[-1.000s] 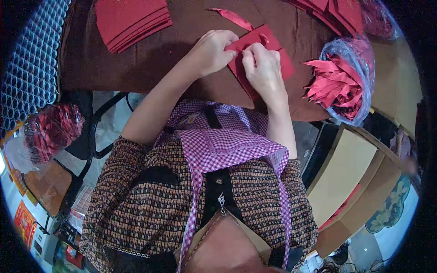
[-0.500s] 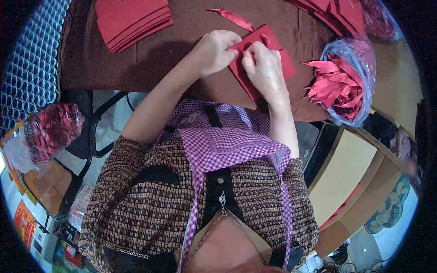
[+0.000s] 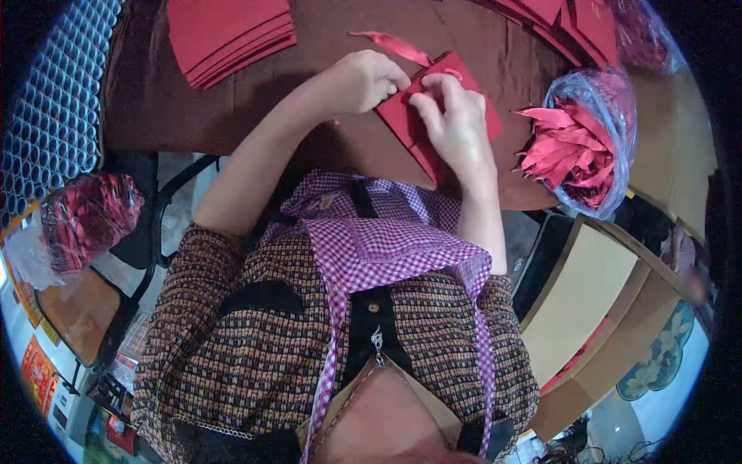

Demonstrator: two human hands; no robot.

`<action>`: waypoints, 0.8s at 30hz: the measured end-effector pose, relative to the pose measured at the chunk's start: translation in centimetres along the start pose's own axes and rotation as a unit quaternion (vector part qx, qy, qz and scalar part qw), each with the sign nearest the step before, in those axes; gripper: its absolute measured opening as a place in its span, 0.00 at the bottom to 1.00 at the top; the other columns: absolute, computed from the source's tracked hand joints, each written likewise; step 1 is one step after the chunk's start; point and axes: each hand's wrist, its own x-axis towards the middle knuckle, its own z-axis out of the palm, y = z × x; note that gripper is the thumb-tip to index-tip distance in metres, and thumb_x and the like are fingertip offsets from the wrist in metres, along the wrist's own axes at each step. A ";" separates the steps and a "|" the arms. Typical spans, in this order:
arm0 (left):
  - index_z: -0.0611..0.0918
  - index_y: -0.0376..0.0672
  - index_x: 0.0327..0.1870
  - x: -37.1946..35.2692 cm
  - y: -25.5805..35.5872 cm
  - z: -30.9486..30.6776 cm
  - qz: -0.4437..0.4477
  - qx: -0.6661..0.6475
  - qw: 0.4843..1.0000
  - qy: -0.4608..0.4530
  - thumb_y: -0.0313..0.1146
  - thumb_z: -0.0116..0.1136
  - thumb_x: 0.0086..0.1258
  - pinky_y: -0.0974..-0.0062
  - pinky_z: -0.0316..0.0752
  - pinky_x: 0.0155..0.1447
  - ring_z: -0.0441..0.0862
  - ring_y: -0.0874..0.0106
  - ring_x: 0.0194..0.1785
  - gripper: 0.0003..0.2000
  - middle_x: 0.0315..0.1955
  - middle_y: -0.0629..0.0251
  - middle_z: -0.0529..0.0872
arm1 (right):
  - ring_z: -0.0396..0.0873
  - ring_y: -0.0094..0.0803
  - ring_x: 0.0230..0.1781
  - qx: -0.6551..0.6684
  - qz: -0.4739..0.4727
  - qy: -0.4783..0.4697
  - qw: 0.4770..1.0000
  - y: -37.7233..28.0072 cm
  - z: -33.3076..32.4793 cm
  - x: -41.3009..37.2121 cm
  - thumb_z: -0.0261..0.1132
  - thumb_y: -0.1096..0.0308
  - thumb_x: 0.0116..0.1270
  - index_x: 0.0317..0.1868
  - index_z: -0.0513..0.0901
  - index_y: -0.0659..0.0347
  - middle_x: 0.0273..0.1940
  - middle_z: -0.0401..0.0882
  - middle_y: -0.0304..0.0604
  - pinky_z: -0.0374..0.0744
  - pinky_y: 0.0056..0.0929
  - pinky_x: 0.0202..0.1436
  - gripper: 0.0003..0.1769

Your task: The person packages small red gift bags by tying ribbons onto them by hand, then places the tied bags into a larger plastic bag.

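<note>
A flat red paper packet (image 3: 421, 127) lies tilted on the brown cloth, with a shiny red ribbon (image 3: 394, 46) trailing from its upper edge to the left. A small ribbon loop (image 3: 453, 73) shows on the packet's upper right part. At the packet's left edge, my left hand (image 3: 367, 81) is closed in a pinch; what sits between its fingertips is hidden. My right hand (image 3: 457, 127) rests over the packet's middle, thumb and forefinger apart, the fingertips touching its surface.
Stacked red packets (image 3: 232, 39) lie at the upper left, and more red packets (image 3: 568, 27) at the upper right. A clear bag of cut red ribbons (image 3: 576, 147) stands at the table's right edge. Below it is an open cardboard box (image 3: 587, 309). Another ribbon bag (image 3: 93, 220) is at left.
My right thumb and forefinger have spread from a tight pinch. My left hand has shifted slightly, staying at the packet's left edge. A tiny red speck now shows on the cloth below my left wrist.
</note>
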 end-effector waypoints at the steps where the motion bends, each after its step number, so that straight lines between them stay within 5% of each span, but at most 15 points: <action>1: 0.82 0.38 0.38 0.0 -0.1 0.0 0.000 0.000 1.000 0.001 0.26 0.53 0.56 0.65 0.74 0.45 0.80 0.56 0.38 0.10 0.33 0.50 0.83 | 0.79 0.44 0.29 0.050 0.037 -0.020 0.998 0.3 -0.1 0.1 0.60 0.72 0.59 0.40 0.78 0.63 0.27 0.79 0.50 0.74 0.37 0.37 0.09; 4: 0.83 0.42 0.39 -0.1 0.4 0.0 0.027 0.043 0.998 -0.023 0.27 0.55 0.55 0.66 0.73 0.46 0.78 0.57 0.39 0.11 0.33 0.51 0.81 | 0.79 0.44 0.29 0.041 0.030 -0.056 0.997 1.2 -0.3 0.3 0.59 0.73 0.59 0.42 0.77 0.62 0.27 0.79 0.49 0.74 0.37 0.38 0.10; 6: 0.83 0.44 0.39 -0.4 0.0 1.0 0.043 0.083 0.996 -0.003 0.28 0.55 0.55 0.66 0.71 0.49 0.76 0.58 0.42 0.11 0.32 0.53 0.78 | 0.79 0.44 0.27 -0.102 -0.058 -0.060 0.991 1.0 -0.4 0.4 0.58 0.75 0.58 0.39 0.78 0.62 0.26 0.79 0.49 0.75 0.36 0.35 0.08; 16: 0.81 0.38 0.36 -1.2 0.6 2.1 0.089 0.070 0.993 0.017 0.25 0.57 0.54 0.70 0.69 0.46 0.73 0.64 0.38 0.09 0.29 0.59 0.74 | 0.78 0.44 0.24 -0.004 -0.025 -0.061 0.998 0.8 -1.7 0.8 0.60 0.77 0.51 0.29 0.78 0.64 0.23 0.78 0.49 0.74 0.35 0.33 0.03; 23: 0.78 0.35 0.35 -1.1 0.6 3.0 0.124 0.029 0.989 0.076 0.26 0.54 0.57 0.73 0.73 0.38 0.77 0.65 0.34 0.06 0.32 0.58 0.77 | 0.77 0.34 0.30 -0.038 -0.023 -0.138 0.989 1.0 -3.8 0.6 0.61 0.74 0.55 0.32 0.78 0.58 0.25 0.80 0.40 0.64 0.32 0.48 0.03; 24: 0.77 0.35 0.35 -1.5 1.6 2.2 -0.038 -0.103 0.992 0.067 0.27 0.53 0.59 0.75 0.74 0.35 0.77 0.66 0.31 0.06 0.31 0.57 0.78 | 0.77 0.33 0.30 -0.055 -0.033 -0.132 0.989 0.8 -4.3 0.5 0.61 0.74 0.55 0.32 0.78 0.57 0.26 0.80 0.39 0.64 0.32 0.48 0.04</action>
